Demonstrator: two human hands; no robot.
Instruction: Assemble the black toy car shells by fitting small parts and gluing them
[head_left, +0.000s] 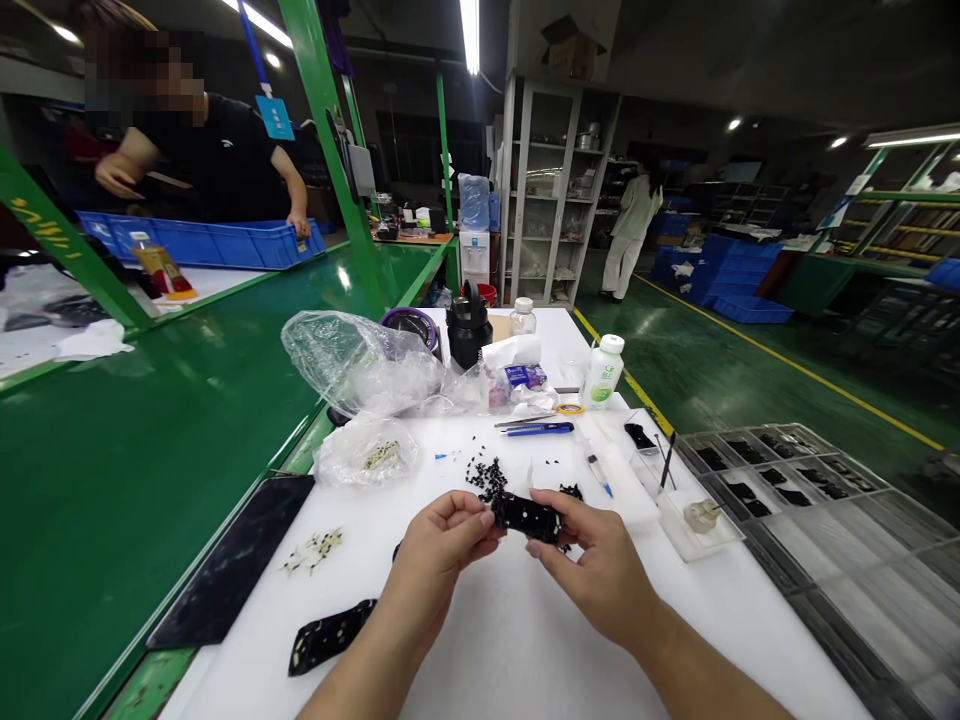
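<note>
Both hands hold one small black plastic part (527,517) with holes in it, just above the white table (517,640). My left hand (439,560) pinches its left end with fingers closed. Closed on the right end is my right hand (596,565), thumb on top. A pile of tiny black pieces (487,477) lies just beyond the part. A second black perforated part (330,634) lies flat at the near left.
A black flat plate (232,570) lies at the table's left edge. Plastic bags (360,365), a black bottle (468,328), a white bottle (603,370), a blue pen (540,429) and clear trays (795,480) surround the work spot. Another person (202,150) leans over a blue bin (210,243) far left.
</note>
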